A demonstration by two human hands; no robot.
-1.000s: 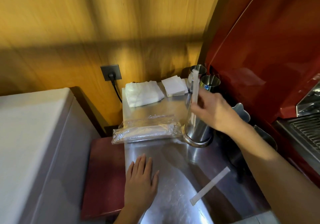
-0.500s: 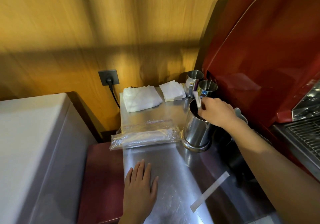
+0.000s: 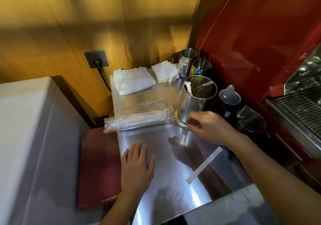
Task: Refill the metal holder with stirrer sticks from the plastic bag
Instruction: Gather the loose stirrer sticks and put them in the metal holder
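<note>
The tall metal holder (image 3: 194,103) stands on the steel counter (image 3: 166,181), with one paper-wrapped stirrer stick (image 3: 188,88) leaning inside at its left rim. A clear plastic bag (image 3: 139,118) of wrapped sticks lies flat just left of the holder's base. Another wrapped stick (image 3: 205,164) lies loose on the counter near the front right. My right hand (image 3: 210,129) hovers in front of the holder's base, fingers loosely curled and holding nothing I can see. My left hand (image 3: 137,167) rests flat on the counter, fingers spread.
Two small steel jugs (image 3: 194,64) stand behind the holder, dark pitchers (image 3: 243,113) to its right. Folded white napkins (image 3: 133,80) lie at the back. A red coffee machine (image 3: 260,42) fills the right side; a white appliance (image 3: 26,137) sits left. A wall socket (image 3: 96,58) holds a plug.
My right hand dropped a wrapped stick into the holder, let go, and drew back down toward the holder's base. My left hand stayed flat on the counter.
</note>
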